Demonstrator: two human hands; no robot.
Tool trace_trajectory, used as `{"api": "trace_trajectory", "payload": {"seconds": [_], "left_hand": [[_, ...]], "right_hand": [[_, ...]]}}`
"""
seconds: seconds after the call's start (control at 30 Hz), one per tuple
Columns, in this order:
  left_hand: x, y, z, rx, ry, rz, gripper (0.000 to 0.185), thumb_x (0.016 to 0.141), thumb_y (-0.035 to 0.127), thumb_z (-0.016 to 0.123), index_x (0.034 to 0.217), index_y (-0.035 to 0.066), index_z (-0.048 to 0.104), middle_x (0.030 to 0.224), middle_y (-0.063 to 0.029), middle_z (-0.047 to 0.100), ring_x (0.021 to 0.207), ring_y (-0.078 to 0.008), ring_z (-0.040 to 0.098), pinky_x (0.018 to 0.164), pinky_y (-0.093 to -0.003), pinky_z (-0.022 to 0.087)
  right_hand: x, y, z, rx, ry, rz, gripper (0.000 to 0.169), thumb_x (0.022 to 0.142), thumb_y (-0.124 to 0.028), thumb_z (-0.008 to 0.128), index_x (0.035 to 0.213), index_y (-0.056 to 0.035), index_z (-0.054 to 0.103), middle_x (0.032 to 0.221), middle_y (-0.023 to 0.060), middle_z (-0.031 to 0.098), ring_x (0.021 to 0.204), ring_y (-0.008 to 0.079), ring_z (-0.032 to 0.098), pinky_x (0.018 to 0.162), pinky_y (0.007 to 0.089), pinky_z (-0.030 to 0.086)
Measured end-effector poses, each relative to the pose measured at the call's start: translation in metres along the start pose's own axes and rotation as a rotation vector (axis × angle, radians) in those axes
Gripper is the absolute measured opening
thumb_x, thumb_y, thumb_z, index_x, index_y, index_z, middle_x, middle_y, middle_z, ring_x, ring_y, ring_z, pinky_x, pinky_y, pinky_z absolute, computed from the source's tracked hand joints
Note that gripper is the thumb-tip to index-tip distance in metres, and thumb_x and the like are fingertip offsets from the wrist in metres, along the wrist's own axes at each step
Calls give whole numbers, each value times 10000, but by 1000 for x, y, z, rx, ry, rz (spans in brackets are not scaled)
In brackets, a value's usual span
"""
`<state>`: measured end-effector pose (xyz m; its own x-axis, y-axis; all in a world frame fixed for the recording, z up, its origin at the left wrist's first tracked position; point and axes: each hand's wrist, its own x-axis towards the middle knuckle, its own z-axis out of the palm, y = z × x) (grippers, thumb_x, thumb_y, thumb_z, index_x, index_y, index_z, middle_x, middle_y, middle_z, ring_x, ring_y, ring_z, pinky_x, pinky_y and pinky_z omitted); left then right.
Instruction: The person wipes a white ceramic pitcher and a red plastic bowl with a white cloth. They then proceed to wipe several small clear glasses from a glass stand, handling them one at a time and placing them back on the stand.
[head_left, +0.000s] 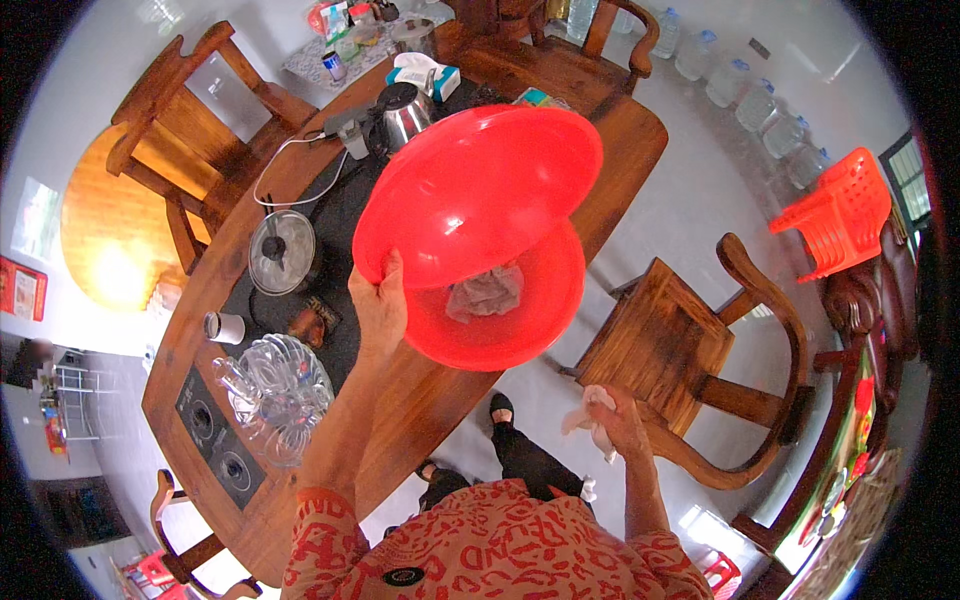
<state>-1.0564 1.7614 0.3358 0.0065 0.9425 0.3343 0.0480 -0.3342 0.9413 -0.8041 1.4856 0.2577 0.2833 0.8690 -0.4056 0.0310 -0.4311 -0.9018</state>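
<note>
My left hand (379, 311) grips the rim of a red plastic basin (480, 187), which is tilted above the wooden table. Partly hidden beneath it is a second red basin (499, 337), with a crumpled greyish cloth (486, 292) lying inside. Off to the right, my right hand (622, 424) holds a bunched pale cloth (598, 420) beside a wooden armchair. I cannot tell whether the two basins touch.
The wooden table (405, 397) carries a lidded pot (282, 251), a steel kettle (405, 112), a tissue box (424, 75) and clear glassware (281, 390). A wooden armchair (652, 345) stands to the right. Stacked orange plastic stools (844, 214) and water bottles (754, 105) line that side.
</note>
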Motion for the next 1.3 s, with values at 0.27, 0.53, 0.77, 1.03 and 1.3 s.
{"api": "trace_trajectory", "payload": {"seconds": [0.27,0.53,0.77,1.03,1.3], "left_hand": [[-4,-14,-5,-77,21,-139,232,917,131,547,1096,-13,577,1009,-49,636,912,-127,570,815,-286,445],[-17,-32,-11,-179,-4,-126,254,891,79,533,1126,-15,549,1027,-52,630,921,-138,576,805,-279,456],[-56,36,-30,-659,44,-617,400,807,-5,453,1207,3,458,1171,-111,555,1026,-260,594,816,-446,543],[-123,48,-96,-693,226,-588,453,771,-46,444,1220,8,473,1139,-100,585,1019,-236,588,864,-354,491],[-193,86,-206,-441,628,-517,376,764,40,511,1139,17,541,1071,-121,614,1023,-263,573,901,-395,451]], "right_hand": [[8,10,6,-90,95,31,291,801,-138,613,1060,-7,594,910,34,607,828,123,562,724,277,459],[11,16,11,18,38,38,351,799,-150,613,1111,4,568,952,65,611,867,167,569,786,301,461],[10,-53,35,197,109,-228,438,809,-85,594,1223,-2,477,1079,81,577,974,165,543,843,304,450],[23,-169,144,-241,161,-877,367,795,-10,567,1159,-55,546,1058,103,566,971,245,564,810,327,476],[-16,-172,295,-947,-251,-1213,208,754,-84,587,962,-85,587,903,85,560,839,287,569,676,400,508]]}}
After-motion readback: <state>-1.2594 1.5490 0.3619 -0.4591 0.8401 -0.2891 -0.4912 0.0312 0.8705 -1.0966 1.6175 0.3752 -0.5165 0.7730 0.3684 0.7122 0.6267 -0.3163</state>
